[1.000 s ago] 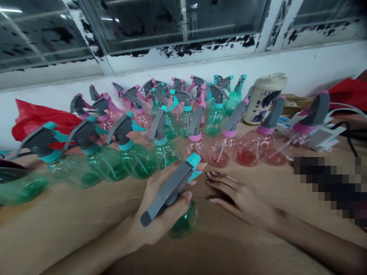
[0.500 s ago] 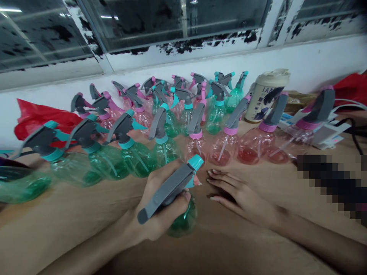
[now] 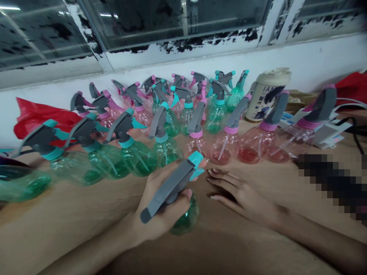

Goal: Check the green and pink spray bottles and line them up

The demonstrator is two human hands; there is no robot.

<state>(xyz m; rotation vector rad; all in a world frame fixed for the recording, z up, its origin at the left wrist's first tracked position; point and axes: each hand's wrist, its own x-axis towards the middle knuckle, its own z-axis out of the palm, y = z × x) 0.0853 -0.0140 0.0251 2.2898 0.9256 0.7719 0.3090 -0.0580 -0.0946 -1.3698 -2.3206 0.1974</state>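
My left hand (image 3: pixel 160 214) is wrapped round the neck of a green spray bottle (image 3: pixel 187 217) with a grey head and a teal nozzle. The nozzle points to the upper right, and the teal trigger shows below it. A fingertip shows just beyond the nozzle; most of the bottle's neck is hidden by my hand. To the right, my right hand (image 3: pixel 236 193) rests on the table with its fingers stretched out, holding nothing. Just beyond my hands stand a pink spray bottle (image 3: pixel 197 147) and a green one (image 3: pixel 166 151).
Several more green and pink spray bottles (image 3: pixel 139 158) stand in rows across the wooden table (image 3: pixel 86 225). A beige lidded cup (image 3: pixel 265 95) is at the back right, near a white device (image 3: pixel 329 133). Red plastic (image 3: pixel 47 118) lies at the left by the wall.
The spray head in my left hand has shifted slightly, and more of the teal trigger shows. My fingertip has moved up beside the nozzle. My right hand stays in place.
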